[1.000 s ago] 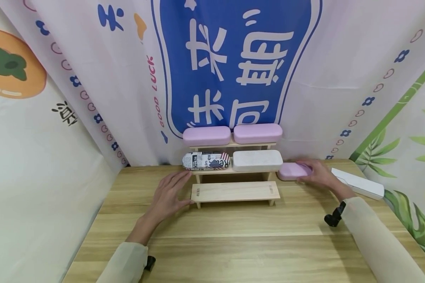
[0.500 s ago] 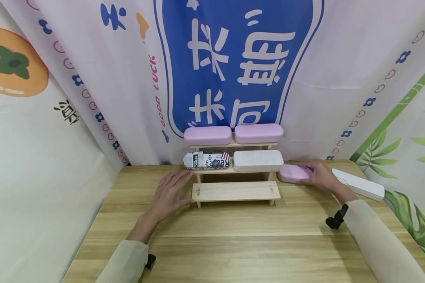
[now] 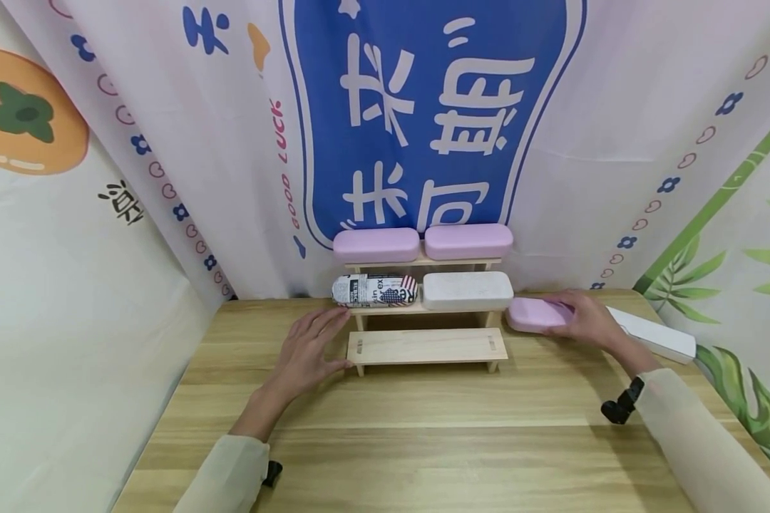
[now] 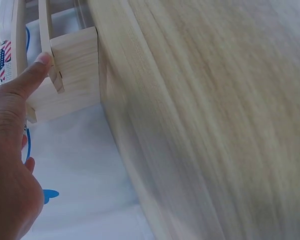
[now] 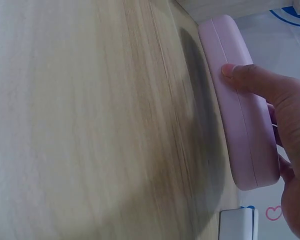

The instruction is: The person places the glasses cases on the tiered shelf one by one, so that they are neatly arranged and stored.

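Observation:
My right hand point(image 3: 587, 322) holds a pink glasses case point(image 3: 535, 315) just right of the stand, thumb on its near side along the lid seam in the right wrist view. My left hand point(image 3: 308, 353) touches the left end of the three-step wooden stand point(image 3: 426, 347). Its thumb rests against the lowest shelf, and the fingertips lie at the middle shelf. A newsprint-and-flag patterned glasses case point(image 3: 375, 291) and a white case point(image 3: 467, 291) sit on the middle shelf. On the top shelf are a left pink case point(image 3: 376, 246) and a right pink case point(image 3: 468, 241). The lowest shelf is bare.
A long white box point(image 3: 657, 336) lies slantwise on the wooden table point(image 3: 423, 449), behind my right wrist. A printed curtain point(image 3: 231, 142) hangs right behind the stand, and patterned cloth walls stand at both sides.
My right hand and the pink glasses case have shifted slightly right and toward me. My left hand keeps its place at the stand; the head view has moved a little.

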The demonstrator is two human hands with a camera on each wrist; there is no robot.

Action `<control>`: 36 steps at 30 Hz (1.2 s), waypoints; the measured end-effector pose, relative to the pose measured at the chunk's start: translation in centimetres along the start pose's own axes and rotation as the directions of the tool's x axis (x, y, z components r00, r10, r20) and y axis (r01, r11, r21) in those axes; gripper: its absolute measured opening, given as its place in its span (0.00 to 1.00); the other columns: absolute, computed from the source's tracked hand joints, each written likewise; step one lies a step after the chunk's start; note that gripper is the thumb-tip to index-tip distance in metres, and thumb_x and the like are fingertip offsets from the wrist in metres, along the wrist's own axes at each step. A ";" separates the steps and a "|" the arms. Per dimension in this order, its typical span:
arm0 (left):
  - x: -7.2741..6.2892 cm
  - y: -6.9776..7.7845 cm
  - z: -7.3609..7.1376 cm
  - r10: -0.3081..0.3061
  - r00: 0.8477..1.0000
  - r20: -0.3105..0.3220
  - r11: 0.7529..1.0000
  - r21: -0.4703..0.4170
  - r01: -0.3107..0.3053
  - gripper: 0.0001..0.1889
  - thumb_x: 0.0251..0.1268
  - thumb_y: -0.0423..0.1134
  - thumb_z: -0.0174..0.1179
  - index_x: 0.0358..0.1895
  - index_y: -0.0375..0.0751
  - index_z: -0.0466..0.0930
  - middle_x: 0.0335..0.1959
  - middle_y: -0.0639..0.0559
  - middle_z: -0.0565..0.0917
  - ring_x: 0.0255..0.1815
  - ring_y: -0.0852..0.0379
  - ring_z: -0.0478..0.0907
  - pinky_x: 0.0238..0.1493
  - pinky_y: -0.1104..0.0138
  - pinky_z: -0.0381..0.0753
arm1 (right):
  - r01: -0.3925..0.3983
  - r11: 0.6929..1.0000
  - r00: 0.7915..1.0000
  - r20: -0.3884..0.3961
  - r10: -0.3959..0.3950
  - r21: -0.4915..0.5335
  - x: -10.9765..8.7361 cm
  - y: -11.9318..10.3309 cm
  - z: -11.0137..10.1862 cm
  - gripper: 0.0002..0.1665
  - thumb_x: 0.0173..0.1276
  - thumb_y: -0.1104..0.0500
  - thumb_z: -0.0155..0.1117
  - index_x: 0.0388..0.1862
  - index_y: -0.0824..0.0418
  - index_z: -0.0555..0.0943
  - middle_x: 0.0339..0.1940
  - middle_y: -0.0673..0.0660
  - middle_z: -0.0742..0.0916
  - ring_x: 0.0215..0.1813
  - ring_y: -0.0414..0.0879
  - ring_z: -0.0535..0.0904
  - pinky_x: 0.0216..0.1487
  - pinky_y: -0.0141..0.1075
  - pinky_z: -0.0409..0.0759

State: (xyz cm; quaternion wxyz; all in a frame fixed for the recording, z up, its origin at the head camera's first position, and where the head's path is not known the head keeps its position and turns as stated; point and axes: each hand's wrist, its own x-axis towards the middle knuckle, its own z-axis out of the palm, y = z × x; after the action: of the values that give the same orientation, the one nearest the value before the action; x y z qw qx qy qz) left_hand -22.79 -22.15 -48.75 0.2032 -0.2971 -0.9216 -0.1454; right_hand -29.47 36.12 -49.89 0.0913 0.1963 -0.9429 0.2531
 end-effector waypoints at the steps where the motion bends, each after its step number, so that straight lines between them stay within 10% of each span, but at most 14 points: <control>1: 0.0 0.0 0.0 0.002 1.000 0.000 1.000 0.000 -0.002 0.54 0.45 0.51 0.87 0.79 0.45 0.70 0.78 0.47 0.73 0.76 0.37 0.67 0.77 0.40 0.65 | 0.005 1.000 1.000 -0.003 -0.006 -0.005 -0.1 -0.1 -0.1 0.43 0.50 0.49 0.90 0.62 0.66 0.85 0.57 0.70 0.88 0.60 0.69 0.82 0.63 0.67 0.77; 36: 0.4 -1.6 0.4 0.128 0.989 -0.070 0.990 -0.056 -0.132 0.57 0.37 0.53 0.89 0.77 0.42 0.72 0.76 0.45 0.75 0.74 0.38 0.70 0.76 0.40 0.68 | 0.175 0.984 0.982 -0.062 -0.176 -0.013 -3.7 -4.3 -3.0 0.42 0.40 0.53 0.94 0.57 0.64 0.88 0.54 0.65 0.90 0.56 0.67 0.85 0.57 0.69 0.80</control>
State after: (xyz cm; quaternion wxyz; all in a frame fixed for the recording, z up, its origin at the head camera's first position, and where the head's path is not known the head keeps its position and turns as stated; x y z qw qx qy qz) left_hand -24.14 -23.10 -49.15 0.2336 -0.3576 -0.8882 -0.1693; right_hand -24.10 35.48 -46.45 0.1435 0.2703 -0.9196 0.2464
